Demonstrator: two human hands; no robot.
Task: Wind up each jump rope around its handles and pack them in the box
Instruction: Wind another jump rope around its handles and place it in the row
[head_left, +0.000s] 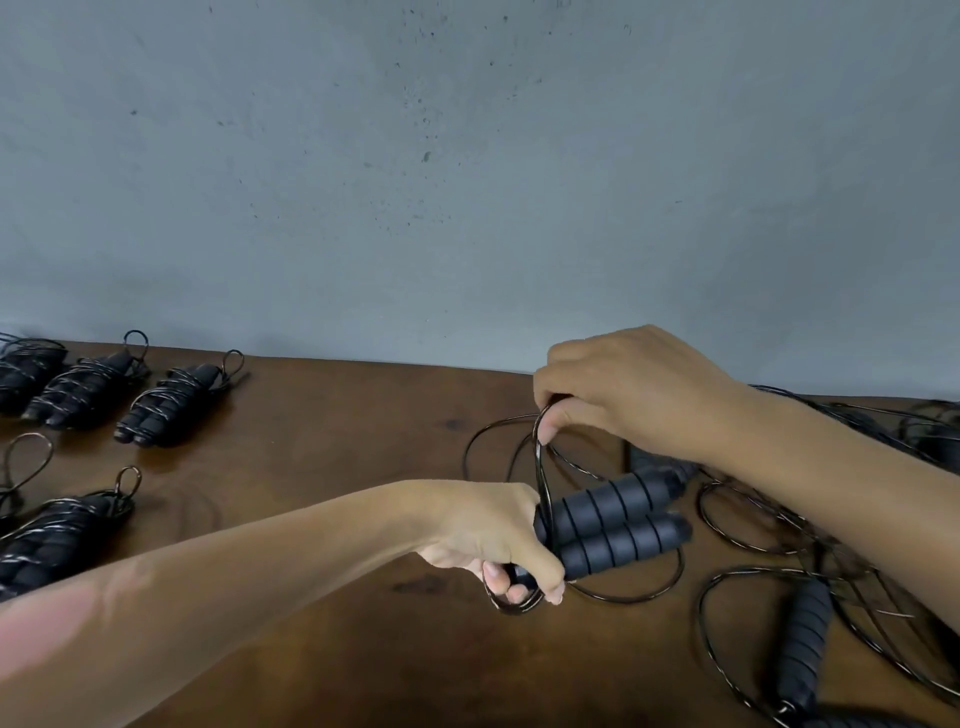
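My left hand (498, 540) grips the near ends of two black ribbed foam handles (618, 525) held side by side above the wooden table (332, 467). The thin black cord (540, 467) of this jump rope loops up from the handles. Just above the handles, my right hand (623, 389) pinches that cord between thumb and fingers. More of the cord lies in loose loops on the table under and behind the handles. No box is in view.
Several wound jump ropes (166, 402) lie in rows at the table's left side. A tangle of unwound ropes (810, 639) with black handles covers the right side. A grey wall (467, 182) stands right behind the table's far edge.
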